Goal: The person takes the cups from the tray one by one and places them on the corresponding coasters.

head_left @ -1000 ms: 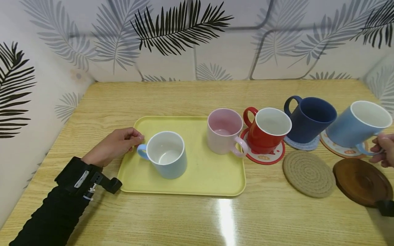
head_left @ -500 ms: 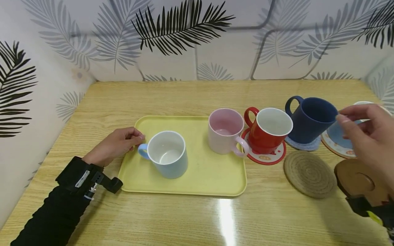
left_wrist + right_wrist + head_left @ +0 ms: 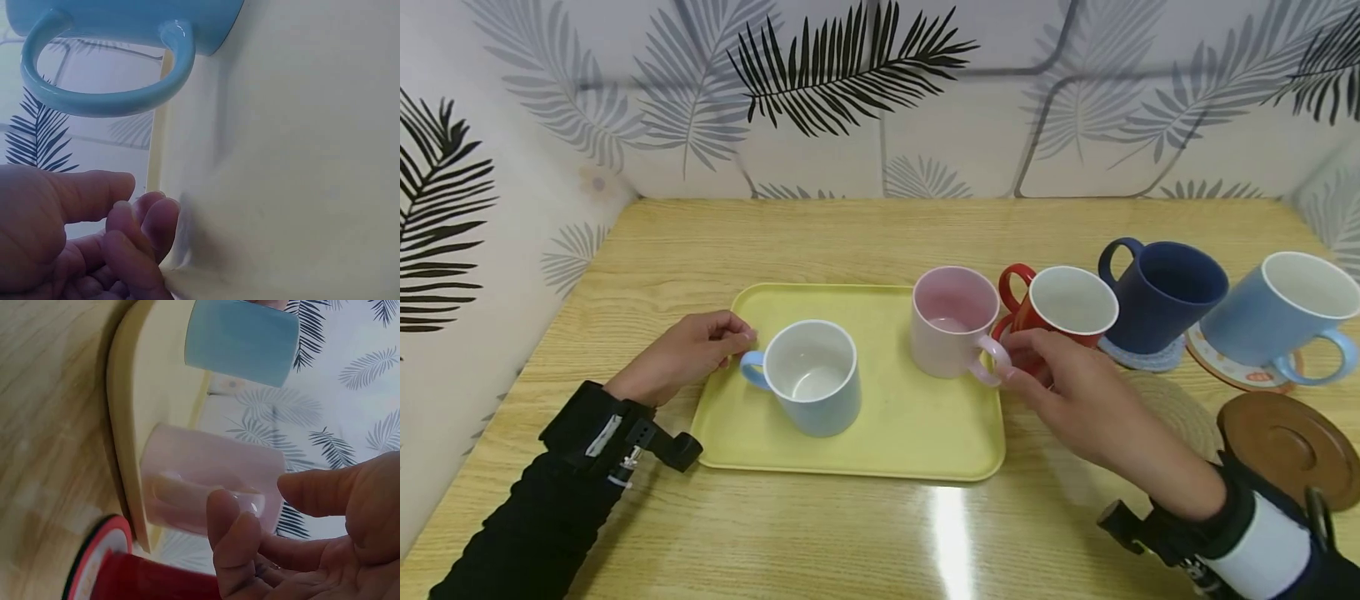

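Note:
On the yellow tray (image 3: 880,450) stand a light blue mug (image 3: 814,383) with a white inside and a pink mug (image 3: 951,333). At the tray's left rim rests my left hand (image 3: 688,354), fingers loosely bent, beside the light blue mug's handle (image 3: 106,103). In the left wrist view its fingertips (image 3: 164,215) overlap the rim. My right hand (image 3: 1075,392) is at the pink mug's handle (image 3: 992,354). The right wrist view shows its fingers overlapping the handle end, with the thumb (image 3: 319,490) held apart. Behind this hand, the red mug (image 3: 1071,300) is partly covered.
Right of the red mug stand a navy mug (image 3: 1172,292) on a blue coaster (image 3: 1142,356) and another light blue mug (image 3: 1277,317) on a patterned coaster (image 3: 1232,367). Nearer lie a woven coaster (image 3: 1183,408), partly behind my forearm, and a brown wooden coaster (image 3: 1285,450).
My right hand has left the right-hand light blue mug's handle and swung left past the navy and red mugs to the pink mug's handle. My left hand stays at the tray rim.

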Demonstrator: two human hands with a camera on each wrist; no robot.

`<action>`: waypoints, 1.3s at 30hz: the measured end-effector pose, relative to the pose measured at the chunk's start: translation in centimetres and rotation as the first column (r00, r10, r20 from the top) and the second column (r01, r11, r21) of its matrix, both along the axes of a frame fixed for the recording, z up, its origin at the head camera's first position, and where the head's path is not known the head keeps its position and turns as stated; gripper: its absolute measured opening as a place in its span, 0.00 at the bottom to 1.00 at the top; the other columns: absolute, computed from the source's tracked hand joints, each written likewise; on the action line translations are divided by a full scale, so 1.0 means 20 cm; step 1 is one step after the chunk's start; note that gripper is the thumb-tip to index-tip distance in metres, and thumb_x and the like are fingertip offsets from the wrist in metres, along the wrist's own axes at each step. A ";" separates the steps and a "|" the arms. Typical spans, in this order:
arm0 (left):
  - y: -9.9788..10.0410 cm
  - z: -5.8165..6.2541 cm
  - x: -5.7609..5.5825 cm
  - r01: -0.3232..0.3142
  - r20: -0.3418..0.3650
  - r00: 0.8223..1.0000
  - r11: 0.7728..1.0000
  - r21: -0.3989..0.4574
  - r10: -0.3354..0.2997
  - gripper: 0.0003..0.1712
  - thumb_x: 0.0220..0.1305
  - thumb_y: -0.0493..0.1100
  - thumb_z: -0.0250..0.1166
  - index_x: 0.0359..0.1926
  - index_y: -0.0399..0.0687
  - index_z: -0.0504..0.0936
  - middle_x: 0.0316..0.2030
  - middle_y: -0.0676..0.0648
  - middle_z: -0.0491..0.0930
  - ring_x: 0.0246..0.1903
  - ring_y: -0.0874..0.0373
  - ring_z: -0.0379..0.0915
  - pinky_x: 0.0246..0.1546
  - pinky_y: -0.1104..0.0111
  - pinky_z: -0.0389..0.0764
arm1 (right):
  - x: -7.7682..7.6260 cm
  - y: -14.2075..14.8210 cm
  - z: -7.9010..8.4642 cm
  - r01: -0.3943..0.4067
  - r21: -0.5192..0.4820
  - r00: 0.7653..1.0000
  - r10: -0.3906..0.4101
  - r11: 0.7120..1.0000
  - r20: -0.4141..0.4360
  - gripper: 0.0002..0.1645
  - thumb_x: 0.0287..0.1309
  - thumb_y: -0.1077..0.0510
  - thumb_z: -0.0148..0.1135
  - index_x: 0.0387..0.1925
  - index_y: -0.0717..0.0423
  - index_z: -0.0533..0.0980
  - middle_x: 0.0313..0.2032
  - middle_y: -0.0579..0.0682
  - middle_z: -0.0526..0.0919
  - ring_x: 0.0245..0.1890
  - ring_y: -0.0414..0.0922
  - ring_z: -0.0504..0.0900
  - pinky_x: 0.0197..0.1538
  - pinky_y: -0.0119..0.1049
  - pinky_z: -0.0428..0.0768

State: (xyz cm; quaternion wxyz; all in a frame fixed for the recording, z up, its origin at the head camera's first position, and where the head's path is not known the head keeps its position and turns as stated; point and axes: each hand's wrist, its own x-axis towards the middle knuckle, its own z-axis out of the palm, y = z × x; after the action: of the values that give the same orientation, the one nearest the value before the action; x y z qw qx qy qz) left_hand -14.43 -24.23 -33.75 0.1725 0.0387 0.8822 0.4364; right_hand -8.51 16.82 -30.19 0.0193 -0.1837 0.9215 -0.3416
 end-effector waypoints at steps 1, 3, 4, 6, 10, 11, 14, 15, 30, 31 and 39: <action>0.00 0.00 0.00 0.001 0.000 1.000 1.000 -0.002 -0.001 0.14 0.78 0.42 0.55 0.48 0.33 0.77 0.39 0.45 0.76 0.40 0.53 0.69 0.39 0.71 0.74 | 0.00 -0.01 -0.01 -0.002 -0.009 1.000 0.002 1.000 0.000 0.15 0.68 0.59 0.64 0.52 0.63 0.78 0.34 0.49 0.82 0.33 0.45 0.77 0.35 0.35 0.77; 0.00 0.00 0.00 0.003 -0.003 1.000 1.000 -0.005 -0.003 0.14 0.78 0.42 0.55 0.48 0.33 0.77 0.39 0.45 0.76 0.40 0.53 0.69 0.38 0.71 0.75 | -0.02 -0.02 -0.02 -0.005 -0.032 1.000 0.005 0.999 0.012 0.11 0.69 0.61 0.63 0.49 0.62 0.79 0.32 0.49 0.81 0.31 0.45 0.76 0.34 0.34 0.76; 0.00 0.01 0.00 0.003 -0.004 1.000 1.000 -0.006 -0.003 0.14 0.78 0.42 0.55 0.48 0.33 0.77 0.39 0.45 0.76 0.40 0.53 0.69 0.38 0.71 0.75 | -0.02 -0.03 -0.03 -0.007 -0.052 0.999 0.008 0.999 0.032 0.09 0.69 0.61 0.62 0.47 0.62 0.78 0.32 0.49 0.81 0.32 0.44 0.77 0.34 0.34 0.77; 0.00 0.01 0.00 0.006 -0.007 1.000 1.000 -0.007 -0.006 0.14 0.78 0.42 0.54 0.48 0.33 0.77 0.39 0.44 0.76 0.40 0.53 0.69 0.38 0.70 0.74 | -0.03 -0.04 -0.05 0.002 -0.097 0.996 0.007 0.995 0.088 0.07 0.71 0.61 0.60 0.45 0.63 0.78 0.32 0.52 0.82 0.31 0.44 0.79 0.34 0.33 0.80; 0.01 0.00 0.00 0.002 -0.007 1.000 1.000 -0.009 -0.003 0.14 0.78 0.42 0.55 0.48 0.32 0.77 0.39 0.45 0.76 0.39 0.53 0.69 0.38 0.71 0.74 | -0.05 -0.07 -0.08 0.036 -0.182 0.982 0.000 0.983 0.191 0.07 0.73 0.62 0.56 0.42 0.65 0.75 0.35 0.57 0.83 0.30 0.45 0.83 0.36 0.37 0.85; 0.01 0.00 0.00 -0.001 -0.004 1.000 1.000 -0.008 0.001 0.14 0.78 0.42 0.55 0.48 0.33 0.77 0.39 0.45 0.76 0.40 0.54 0.69 0.38 0.71 0.74 | -0.05 -0.08 -0.09 0.043 -0.196 0.980 -0.003 0.980 0.198 0.07 0.73 0.62 0.55 0.41 0.65 0.75 0.35 0.57 0.82 0.30 0.46 0.83 0.35 0.37 0.85; 0.01 0.00 0.00 -0.012 0.006 1.000 1.000 -0.009 0.012 0.14 0.78 0.42 0.55 0.49 0.33 0.77 0.39 0.47 0.76 0.40 0.55 0.69 0.38 0.71 0.74 | -0.04 -0.09 -0.10 0.057 -0.223 0.980 -0.012 0.973 0.197 0.07 0.74 0.63 0.54 0.39 0.65 0.74 0.33 0.57 0.80 0.29 0.45 0.82 0.34 0.37 0.84; 0.02 -0.01 0.00 -0.015 0.009 1.000 1.000 -0.008 0.015 0.14 0.78 0.42 0.55 0.49 0.33 0.77 0.39 0.47 0.76 0.40 0.55 0.68 0.38 0.71 0.74 | -0.04 -0.09 -0.11 0.061 -0.226 0.980 -0.015 0.972 0.196 0.07 0.74 0.64 0.54 0.39 0.65 0.74 0.33 0.57 0.80 0.29 0.45 0.82 0.34 0.37 0.84; 0.02 -0.01 0.00 -0.020 0.004 1.000 1.000 -0.006 0.020 0.14 0.77 0.42 0.55 0.49 0.33 0.78 0.38 0.48 0.77 0.39 0.56 0.69 0.37 0.71 0.74 | 0.06 0.10 0.10 0.065 -0.247 0.997 -0.055 0.967 0.046 0.14 0.79 0.56 0.47 0.38 0.58 0.74 0.30 0.50 0.81 0.31 0.44 0.81 0.35 0.32 0.82; 0.02 -0.01 0.00 -0.021 0.006 1.000 1.000 -0.009 0.021 0.14 0.77 0.42 0.55 0.49 0.33 0.78 0.38 0.48 0.77 0.39 0.56 0.69 0.37 0.71 0.74 | 0.08 0.13 0.11 0.068 -0.247 0.998 -0.063 0.967 0.029 0.13 0.79 0.56 0.47 0.38 0.58 0.75 0.30 0.50 0.81 0.31 0.44 0.81 0.35 0.31 0.81; 0.02 0.01 0.00 -0.021 0.016 1.000 1.000 -0.023 0.021 0.14 0.78 0.42 0.55 0.48 0.33 0.77 0.39 0.46 0.77 0.40 0.54 0.69 0.39 0.71 0.75 | 0.20 0.38 0.09 0.146 -0.237 0.989 -0.149 0.960 0.004 0.14 0.80 0.58 0.44 0.40 0.56 0.75 0.32 0.53 0.81 0.32 0.44 0.80 0.34 0.30 0.79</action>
State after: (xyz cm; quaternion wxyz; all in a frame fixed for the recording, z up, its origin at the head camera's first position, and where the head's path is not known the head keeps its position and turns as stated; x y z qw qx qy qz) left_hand -14.35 -23.79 -33.65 0.1753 0.0240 0.8862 0.4282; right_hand -4.53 24.33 -28.32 -0.0347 -0.1178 0.8854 -0.4483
